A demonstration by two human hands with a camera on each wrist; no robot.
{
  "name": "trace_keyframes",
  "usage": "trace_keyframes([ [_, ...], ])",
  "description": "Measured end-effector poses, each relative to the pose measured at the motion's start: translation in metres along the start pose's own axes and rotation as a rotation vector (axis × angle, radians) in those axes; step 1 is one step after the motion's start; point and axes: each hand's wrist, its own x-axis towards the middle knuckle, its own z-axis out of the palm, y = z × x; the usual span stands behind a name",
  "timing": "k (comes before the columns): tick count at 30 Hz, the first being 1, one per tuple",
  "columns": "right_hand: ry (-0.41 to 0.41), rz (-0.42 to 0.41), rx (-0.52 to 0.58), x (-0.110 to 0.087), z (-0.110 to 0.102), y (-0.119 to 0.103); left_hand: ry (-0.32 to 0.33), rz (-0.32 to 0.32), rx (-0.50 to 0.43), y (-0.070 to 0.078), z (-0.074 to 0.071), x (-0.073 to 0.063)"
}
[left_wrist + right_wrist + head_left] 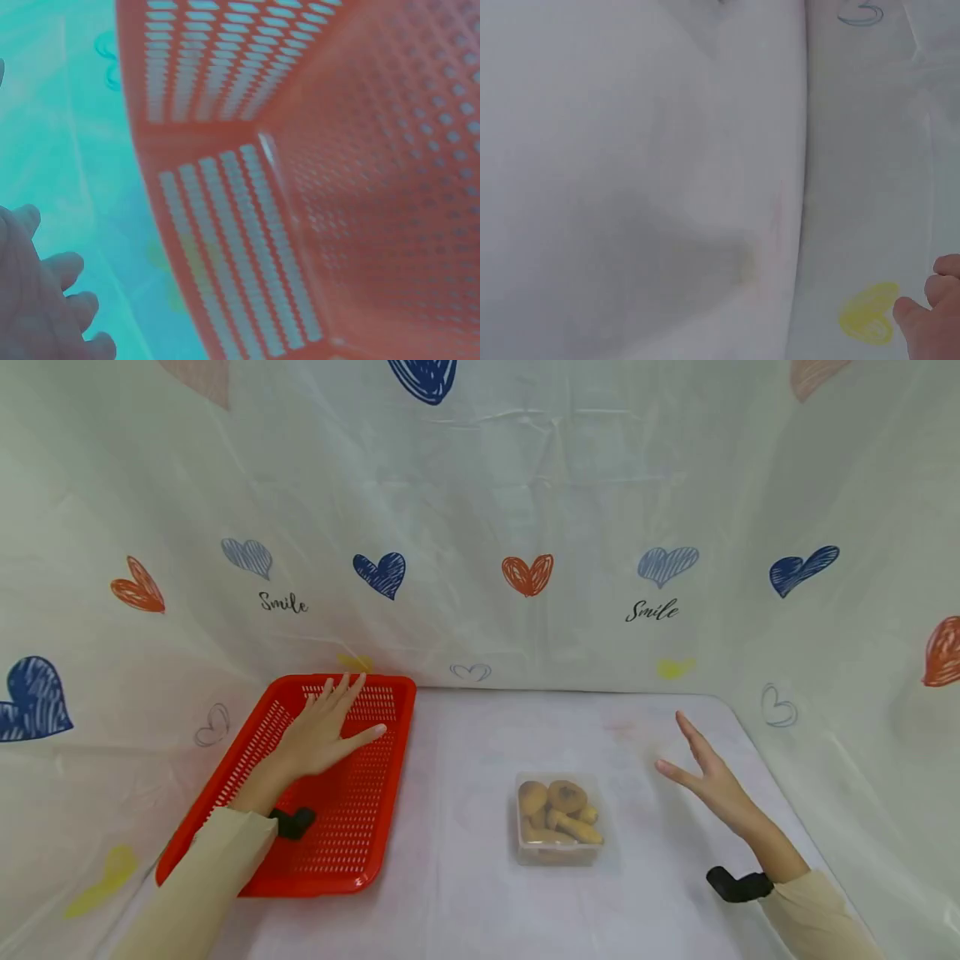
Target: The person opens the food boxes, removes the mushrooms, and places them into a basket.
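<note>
Over the red plastic basket at the left, my left hand hovers with fingers stretched and thumb spread, holding nothing. In the left wrist view its fingertips show beside the wall of the basket. My right hand is held above the right side of the table, thumb and fingers apart and nothing between them. Between the hands stands a clear plastic box of brown mushrooms, some with round caps and some with thick stems. Part of the right hand appears in the right wrist view's lower corner.
The white table ends at a far edge against a hanging sheet printed with hearts and the word Smile. The sheet also runs along both sides. A black strap mount sits on the right wrist, another on the left.
</note>
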Motion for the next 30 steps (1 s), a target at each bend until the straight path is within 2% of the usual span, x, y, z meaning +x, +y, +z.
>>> trace_keyframes([
  [6, -0.048, -0.204, 0.149, -0.019, 0.029, 0.002, -0.021, 0.087, -0.009, 0.027, -0.005, 0.010],
  [11, -0.120, -0.273, 0.273, -0.031, 0.055, 0.002, -0.042, 0.161, -0.013, 0.054, -0.008, 0.016],
  [16, -0.161, -0.256, 0.314, -0.036, 0.085, 0.007, -0.056, 0.263, -0.011, 0.082, -0.007, 0.019],
  [21, -0.151, -0.215, 0.320, -0.039, 0.110, 0.012, -0.085, 0.363, -0.002, 0.112, 0.001, 0.023],
  [30, -0.118, -0.135, 0.315, -0.040, 0.132, 0.009, -0.183, 0.588, 0.071, 0.168, 0.033, 0.021],
])
